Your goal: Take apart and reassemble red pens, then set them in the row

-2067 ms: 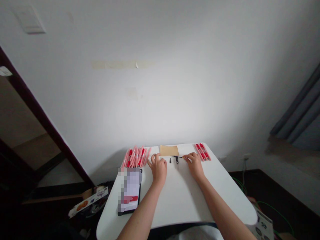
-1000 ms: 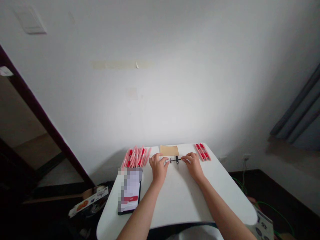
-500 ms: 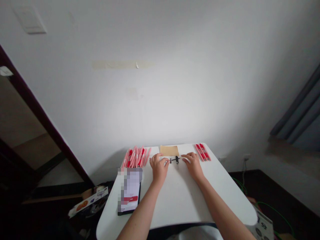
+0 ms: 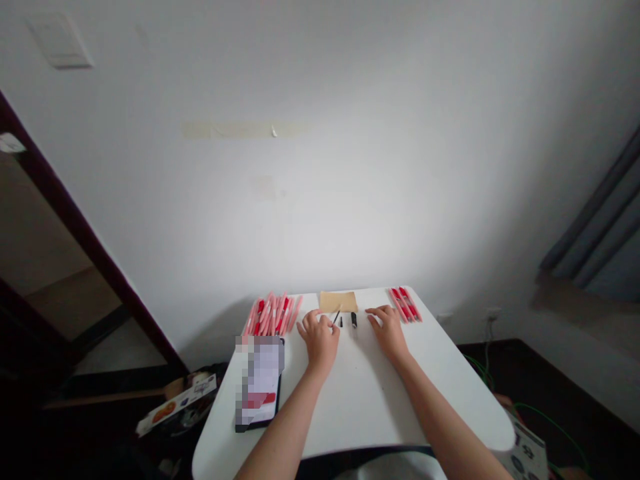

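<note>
My left hand [image 4: 321, 338] pinches a thin dark rod [image 4: 337, 315], which now slants up and away with a paler upper end. Just right of those fingers a small black piece [image 4: 341, 322] rests on the white table [image 4: 357, 400]. Beside that lies a short black tube [image 4: 354, 320] with a clear lower part, between the two hands and touched by neither. My right hand [image 4: 389, 333] hovers at the tabletop to its right, thumb and forefinger apart, with nothing visible between them.
A tan paper [image 4: 339, 301] lies at the table's back edge. Piled pink and red pens [image 4: 273, 315] are at the back left; several more pens [image 4: 405, 305] lie at the back right. A phone [image 4: 263, 383] lies near my left forearm. The wall [image 4: 320, 200] rises behind.
The thin rod in my left hand has swung from lying sideways, across the black tube, to slanting away from me. My left hand has turned slightly; my right hand has barely moved.
</note>
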Motion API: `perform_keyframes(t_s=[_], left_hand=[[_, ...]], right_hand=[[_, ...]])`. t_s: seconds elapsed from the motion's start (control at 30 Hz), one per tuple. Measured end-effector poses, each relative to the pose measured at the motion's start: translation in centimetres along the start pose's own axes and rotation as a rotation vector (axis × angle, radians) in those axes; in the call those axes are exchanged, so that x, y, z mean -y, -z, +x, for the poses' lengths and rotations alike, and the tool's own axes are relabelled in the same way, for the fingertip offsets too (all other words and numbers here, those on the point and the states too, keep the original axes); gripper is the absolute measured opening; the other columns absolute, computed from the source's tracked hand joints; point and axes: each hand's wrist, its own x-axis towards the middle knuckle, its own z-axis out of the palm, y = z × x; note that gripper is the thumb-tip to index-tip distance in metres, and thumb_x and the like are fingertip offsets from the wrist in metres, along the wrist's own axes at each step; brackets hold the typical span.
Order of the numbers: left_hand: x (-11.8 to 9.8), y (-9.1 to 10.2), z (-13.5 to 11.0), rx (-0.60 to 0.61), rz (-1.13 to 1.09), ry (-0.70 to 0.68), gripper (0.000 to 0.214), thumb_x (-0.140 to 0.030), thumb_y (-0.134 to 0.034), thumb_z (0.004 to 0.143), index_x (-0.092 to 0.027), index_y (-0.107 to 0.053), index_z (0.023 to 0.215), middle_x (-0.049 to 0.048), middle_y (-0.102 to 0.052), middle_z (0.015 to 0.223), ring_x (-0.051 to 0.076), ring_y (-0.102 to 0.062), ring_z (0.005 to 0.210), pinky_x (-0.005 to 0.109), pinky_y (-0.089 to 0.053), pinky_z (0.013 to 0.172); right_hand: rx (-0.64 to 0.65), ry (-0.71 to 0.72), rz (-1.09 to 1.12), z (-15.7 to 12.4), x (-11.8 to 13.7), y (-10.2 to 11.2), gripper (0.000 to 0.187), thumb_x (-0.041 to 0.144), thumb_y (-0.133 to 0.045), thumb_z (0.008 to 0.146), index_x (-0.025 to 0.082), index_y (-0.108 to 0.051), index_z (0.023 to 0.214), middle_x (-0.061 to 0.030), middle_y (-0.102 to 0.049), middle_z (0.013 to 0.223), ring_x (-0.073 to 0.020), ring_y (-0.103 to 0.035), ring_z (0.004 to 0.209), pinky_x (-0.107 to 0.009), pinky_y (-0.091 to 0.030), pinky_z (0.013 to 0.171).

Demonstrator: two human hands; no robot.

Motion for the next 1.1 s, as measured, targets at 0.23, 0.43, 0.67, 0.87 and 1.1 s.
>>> perform_keyframes(t_s=[0.23, 0.43, 0.67, 0.87, 1.1], left_hand=[[0.04, -0.23, -0.15, 0.034, 0.065, 0.027, 0.008, -0.019, -0.055, 0.074, -0.019, -0.062, 0.076, 0.0082, -0.055, 0.114, 0.026, -0.045, 0.113, 0.051, -0.028, 0.102], [-0.04, -0.43, -0.25, 0.086, 0.111, 0.017, 0.009, -0.021, -0.055, 0.073, -0.019, -0.063, 0.077, 0.0093, -0.053, 0.117, 0.027, -0.041, 0.116, 0.056, -0.024, 0.104], [0.03, -0.65, -0.38, 0.106, 0.126, 0.002, 0.01, -0.022, -0.055, 0.072, -0.02, -0.062, 0.079, 0.0103, -0.05, 0.118, 0.029, -0.038, 0.119, 0.061, -0.02, 0.104], [0.08, -0.61, -0.35, 0.128, 0.127, 0.01, 0.01, -0.025, -0.057, 0.072, -0.02, -0.062, 0.079, 0.0101, -0.05, 0.12, 0.03, -0.038, 0.119, 0.062, -0.02, 0.104], [0.13, -0.71, -0.32, 0.101, 0.102, 0.01, 0.01, -0.025, -0.059, 0.072, -0.02, -0.062, 0.079, 0.0094, -0.051, 0.119, 0.03, -0.039, 0.119, 0.062, -0.021, 0.104]], right_hand=[[0.003, -0.011, -0.001, -0.05, 0.24, 0.15, 0.023, 0.027, -0.05, 0.088, 0.024, -0.071, 0.097, -0.0073, -0.058, 0.09, -0.0229, -0.049, 0.091, -0.036, -0.041, 0.085], [0.001, -0.02, 0.004, -0.03, 0.36, 0.18, 0.025, 0.028, -0.049, 0.088, 0.023, -0.072, 0.095, -0.0078, -0.058, 0.089, -0.023, -0.049, 0.091, -0.036, -0.04, 0.085], [0.022, -0.043, 0.011, -0.04, 0.4, 0.22, 0.026, 0.027, -0.047, 0.087, 0.023, -0.072, 0.096, -0.0083, -0.058, 0.089, -0.0236, -0.048, 0.091, -0.037, -0.04, 0.086], [0.018, -0.046, 0.009, -0.05, 0.38, 0.2, 0.026, 0.027, -0.047, 0.086, 0.023, -0.072, 0.094, -0.0084, -0.058, 0.089, -0.0235, -0.048, 0.092, -0.037, -0.04, 0.086], [0.028, -0.037, 0.002, -0.03, 0.29, 0.15, 0.026, 0.025, -0.047, 0.086, 0.022, -0.072, 0.094, -0.0083, -0.058, 0.089, -0.0233, -0.048, 0.091, -0.037, -0.04, 0.086]])
